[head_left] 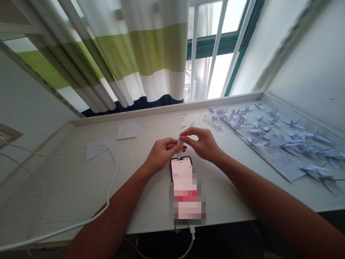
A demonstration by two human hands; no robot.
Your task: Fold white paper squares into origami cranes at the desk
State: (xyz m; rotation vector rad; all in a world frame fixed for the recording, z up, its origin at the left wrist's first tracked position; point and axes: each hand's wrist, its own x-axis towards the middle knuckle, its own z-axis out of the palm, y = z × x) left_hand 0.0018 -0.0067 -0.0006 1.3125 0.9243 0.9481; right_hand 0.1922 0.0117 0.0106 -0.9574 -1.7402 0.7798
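Between my two hands is a small piece of folded white paper, narrow and pointed at its lower end. My left hand pinches it from the left, thumb in front. At its upper end, the thumb and index finger of my right hand are closed on the paper. Just below the paper lies a phone with a lit screen, its lower part blurred out. Several folded paper cranes are spread over the right side of the table.
A printed sheet lies under some cranes. Loose white paper and another sheet rest on the left of the table. A white cable loops across my left arm. Behind the raised back edge hangs a curtain.
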